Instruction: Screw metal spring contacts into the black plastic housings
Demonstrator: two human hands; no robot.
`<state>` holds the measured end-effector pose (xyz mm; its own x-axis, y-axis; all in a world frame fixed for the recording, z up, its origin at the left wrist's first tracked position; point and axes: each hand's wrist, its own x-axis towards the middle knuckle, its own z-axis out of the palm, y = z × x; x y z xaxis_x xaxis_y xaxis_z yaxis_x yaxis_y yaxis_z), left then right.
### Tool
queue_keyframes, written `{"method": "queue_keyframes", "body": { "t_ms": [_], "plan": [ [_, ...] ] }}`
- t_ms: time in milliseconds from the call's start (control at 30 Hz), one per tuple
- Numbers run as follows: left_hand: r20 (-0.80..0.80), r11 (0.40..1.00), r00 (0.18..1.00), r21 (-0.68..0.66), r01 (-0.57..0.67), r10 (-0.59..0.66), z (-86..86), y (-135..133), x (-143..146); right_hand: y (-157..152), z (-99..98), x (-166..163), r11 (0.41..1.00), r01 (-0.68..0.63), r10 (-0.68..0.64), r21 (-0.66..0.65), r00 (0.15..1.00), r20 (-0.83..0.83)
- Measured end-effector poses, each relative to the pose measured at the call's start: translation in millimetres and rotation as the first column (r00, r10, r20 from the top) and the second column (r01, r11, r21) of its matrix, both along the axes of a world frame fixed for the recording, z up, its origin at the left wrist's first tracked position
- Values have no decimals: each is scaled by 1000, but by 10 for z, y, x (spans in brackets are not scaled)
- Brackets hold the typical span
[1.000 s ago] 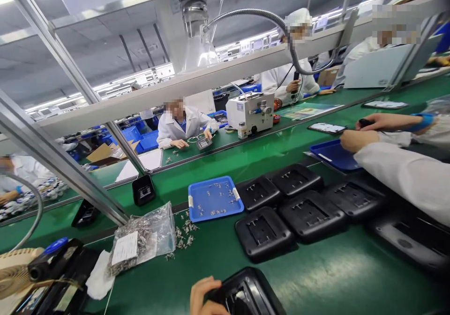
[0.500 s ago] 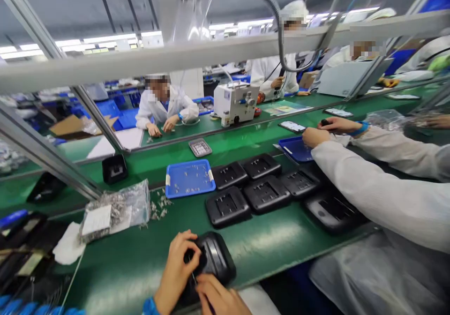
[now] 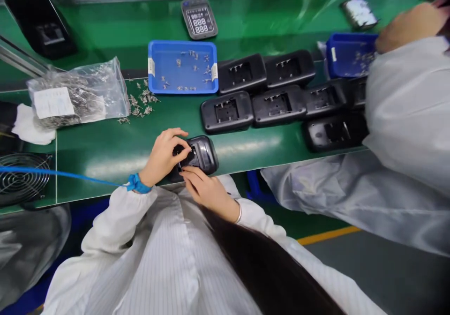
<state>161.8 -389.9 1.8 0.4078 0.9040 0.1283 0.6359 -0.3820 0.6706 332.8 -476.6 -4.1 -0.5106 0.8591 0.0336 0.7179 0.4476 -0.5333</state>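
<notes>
A black plastic housing point(image 3: 206, 154) lies on the green bench just in front of me, partly covered by my hands. My left hand point(image 3: 163, 154), with a blue wrist strap point(image 3: 138, 183), rests over its left side; thumb and forefinger are pinched at the recess, and what is between them is too small to name. My right hand point(image 3: 211, 194) is closed at the housing's near edge, its fingertips on something thin and dark that I cannot make out. Small metal parts point(image 3: 143, 100) lie in a loose pile beyond my left hand.
A blue tray point(image 3: 152, 78) holds scattered metal parts. Left of it lies a clear bag point(image 3: 117, 87) of similar pieces. Several black housings point(image 3: 227, 112) stand in rows at right, near a co-worker's sleeve point(image 3: 404, 94). A display unit point(image 3: 199, 18) sits behind the tray; a fan point(image 3: 24, 176) is at far left.
My view has tilted down from the room to the bench and my lap. Both hands stay at the same housing, fingers still pinched there.
</notes>
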Motion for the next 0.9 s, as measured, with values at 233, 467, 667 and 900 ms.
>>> {"method": "queue_keyframes", "body": {
  "t_ms": [233, 467, 667, 900],
  "plan": [
    [4, 1000, 1000, -17, -14, 14, -42, -65, 25, -30, 27, -57, 997, 74, -74, -2, 995, -61],
    [27, 999, 999, -16, 40, -39, -26, 40, 88, -5, 22, -35, 990, 93, -81, 110, 991, -104],
    [-73, 992, 990, 21, 121, -119, 6, 100, 67, 24, 31, -24, 977, 94, -69, 192, 988, -136],
    [15, 974, 976, 64, 216, -217, -70, 225, 41, 40, 1, -19, 967, 101, -71, 235, 989, -130]
  ]
}}
